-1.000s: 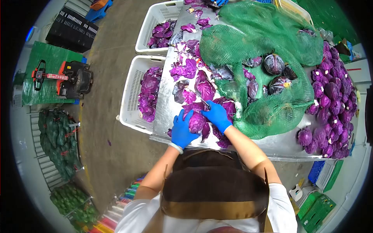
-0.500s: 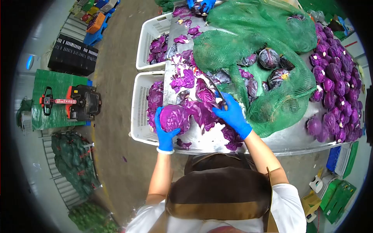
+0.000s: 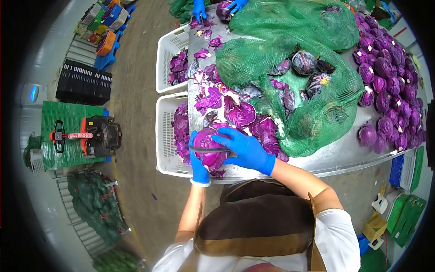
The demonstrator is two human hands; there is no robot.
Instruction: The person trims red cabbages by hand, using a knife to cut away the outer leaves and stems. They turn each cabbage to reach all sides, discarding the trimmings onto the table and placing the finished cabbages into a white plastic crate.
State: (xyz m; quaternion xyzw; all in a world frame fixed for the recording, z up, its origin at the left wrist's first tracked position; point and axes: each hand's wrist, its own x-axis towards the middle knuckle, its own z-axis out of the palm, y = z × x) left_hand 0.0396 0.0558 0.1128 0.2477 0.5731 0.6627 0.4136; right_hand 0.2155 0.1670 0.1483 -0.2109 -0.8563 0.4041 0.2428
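A round purple cabbage is held near the table's front left corner. My left hand, in a blue glove, grips it from its left and lower side. My right hand, also gloved in blue, is closed on a knife whose dark blade lies across the cabbage; the handle is mostly hidden by the fingers. Loose purple leaves lie on the metal table just beyond both hands.
White crates with leaves stand along the table's left edge. A green net bag with darker cabbages spreads over the middle, and trimmed cabbages are piled at the right. A co-worker's gloved hands hold a cabbage at the far end.
My right hand has moved left with the knife, from above the leaves to the cabbage. A large leaf now lies apart from the cabbage. The view has shifted slightly.
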